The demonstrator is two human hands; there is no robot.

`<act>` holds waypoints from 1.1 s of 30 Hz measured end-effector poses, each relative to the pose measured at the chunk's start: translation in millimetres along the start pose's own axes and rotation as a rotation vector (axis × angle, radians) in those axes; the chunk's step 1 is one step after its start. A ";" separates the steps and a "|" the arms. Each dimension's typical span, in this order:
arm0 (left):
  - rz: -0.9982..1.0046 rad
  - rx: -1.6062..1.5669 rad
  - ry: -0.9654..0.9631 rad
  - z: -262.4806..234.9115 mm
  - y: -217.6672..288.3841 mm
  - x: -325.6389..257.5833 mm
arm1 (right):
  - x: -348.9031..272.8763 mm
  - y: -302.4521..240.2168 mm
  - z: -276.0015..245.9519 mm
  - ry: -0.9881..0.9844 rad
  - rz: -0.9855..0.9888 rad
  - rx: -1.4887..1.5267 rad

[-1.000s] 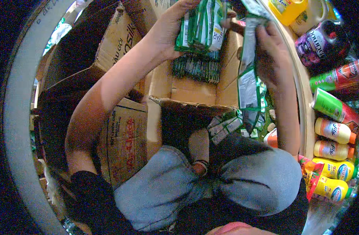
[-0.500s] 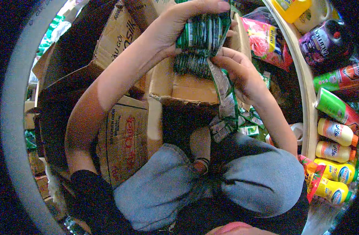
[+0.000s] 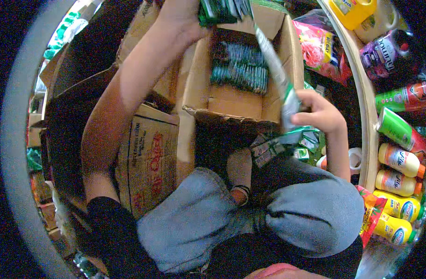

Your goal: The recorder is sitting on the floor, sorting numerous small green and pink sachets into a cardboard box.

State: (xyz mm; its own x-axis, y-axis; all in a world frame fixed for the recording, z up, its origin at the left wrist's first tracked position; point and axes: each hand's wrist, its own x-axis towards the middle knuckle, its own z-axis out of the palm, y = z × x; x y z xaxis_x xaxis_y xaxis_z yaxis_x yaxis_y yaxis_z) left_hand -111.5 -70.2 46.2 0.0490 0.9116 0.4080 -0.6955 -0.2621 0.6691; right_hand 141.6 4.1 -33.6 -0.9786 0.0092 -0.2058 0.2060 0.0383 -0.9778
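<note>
Strip (image 3: 271, 53): has swung out to the right since the earlier frame, drawn away from the bundle (image 3: 224, 11) — now slanting across the box (image 3: 292, 51), a little blurred.

Bundle: green, glossy and folded in a stack, at the top edge of the view, partly cut off; the strip trails from it.

Left hand (image 3: 187, 21): seems closed round the bundle, which is held up beside the palm; its fingertips fall outside the view.

Right hand (image 3: 321, 114): thumb and forefinger pinch the strip near its lower part, with a short length hanging below.

Box: open, two rows (image 3: 238, 76) of sachets packed on edge inside.

Loose sachets (image 3: 310, 139): scattered just below the right hand.

Weight: probably very light per sachet; the bundle heavier and likely to sag at its ends.

Feel: thin, limp film, likely slippery — layers may slide or fan out under a slack grip.

Fragility: should bear a pinch, though a hard tug could tear a joint or burst a sachet.

Best hold: a flat pinch on a sealed border for the strip; a broad wrap across all the layers for the bundle.
</note>
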 end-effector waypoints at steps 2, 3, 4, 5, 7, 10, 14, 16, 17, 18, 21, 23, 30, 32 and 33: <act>0.023 0.060 0.136 0.7 5.5 -2.3 | -22.4 11.2 -7.9 0.366 -0.094 0.101; 0.042 0.119 0.272 0.8 7.0 -3.5 | -18.5 6.5 -10.3 0.509 -0.123 0.207; 0.044 0.119 0.274 1.3 6.1 -4.1 | -21.6 -3.7 -7.8 0.599 -0.266 0.296; 0.007 0.125 0.249 3.1 0.8 -2.1 | -19.2 -8.6 -11.5 0.575 -0.405 0.423; -0.059 0.158 0.212 6.6 -5.4 -2.9 | -5.5 -25.4 -2.7 0.893 -0.467 0.448; -0.229 0.304 0.425 23.6 -21.4 -6.7 | 8.1 -53.4 -6.7 0.797 -0.390 0.244; -0.323 0.141 0.294 22.6 -33.8 -12.5 | 52.1 -61.2 2.0 0.856 -0.429 0.034; -0.283 0.175 0.376 5.4 -49.9 -17.9 | 65.1 -59.2 7.5 0.861 -0.493 0.012; -0.250 0.206 0.458 6.9 -52.7 -17.8 | 67.0 -51.4 2.0 0.817 -0.519 -0.090; -0.301 0.275 0.406 8.2 -53.6 -19.2 | 69.0 -43.3 2.6 0.846 -0.493 -0.043; -0.242 0.538 0.305 21.8 -54.4 -21.2 | 74.4 -38.4 3.9 0.978 -0.306 -0.368; -0.258 0.527 0.321 21.4 -52.9 -22.1 | 82.5 -26.9 3.8 1.139 -0.451 -0.364; -0.104 0.495 0.094 11.8 -31.7 -7.6 | 64.2 -2.6 1.7 0.596 -0.220 0.244; 0.028 0.268 -0.026 13.5 -18.8 -1.0 | 35.5 -0.5 0.7 0.348 -0.049 0.119; -0.051 0.113 0.107 19.3 -10.0 -2.7 | 20.6 -3.7 1.6 0.250 -0.031 -0.049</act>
State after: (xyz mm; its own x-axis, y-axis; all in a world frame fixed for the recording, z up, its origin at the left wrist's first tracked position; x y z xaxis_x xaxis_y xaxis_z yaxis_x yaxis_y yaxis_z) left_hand -90.8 -76.2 50.3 0.0015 0.9515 0.3075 -0.6088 -0.2431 0.7552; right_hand 120.7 2.5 -34.3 -0.9550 0.2537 -0.1539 0.1818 0.0907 -0.9791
